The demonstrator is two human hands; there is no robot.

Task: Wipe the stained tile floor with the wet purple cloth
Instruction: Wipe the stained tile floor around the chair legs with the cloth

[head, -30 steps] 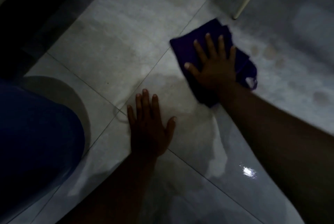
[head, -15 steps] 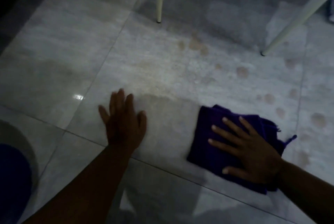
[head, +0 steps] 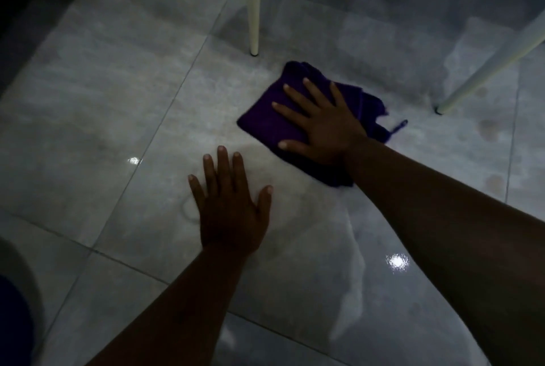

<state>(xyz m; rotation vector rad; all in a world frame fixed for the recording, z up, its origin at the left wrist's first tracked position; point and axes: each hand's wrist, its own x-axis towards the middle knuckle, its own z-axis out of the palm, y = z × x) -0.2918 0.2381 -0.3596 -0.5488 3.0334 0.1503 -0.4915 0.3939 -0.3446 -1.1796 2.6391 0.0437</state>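
- Purple cloth, bunched into a rough folded pad, is seen lying flat on the pale grey tile floor, just in front of a white furniture leg.
- The right hand is pressed palm-down on top of the cloth, its fingers spread apart and laid flat; nothing is pinched or gripped.
- The left hand is planted on bare tile nearer the viewer, close to the cloth but not touching it, fingers held loosely together and the thumb splayed out, apparently as a brace.
- A second white leg slants in from the right; faint brownish stains are visible on the tile below it, well to the right of the cloth.
- Shiny reflections show on the floor near the arms, so a wet film is likely.
- The cloth is judged to be soft, limp and light, made heavier and clingier by water. It is probably best driven by flat palm pressure over its middle, so the folds stay together.
- A loose corner trails at the right edge and could drag or unfold.
- Wet tile is likely slippery under the bracing hand.
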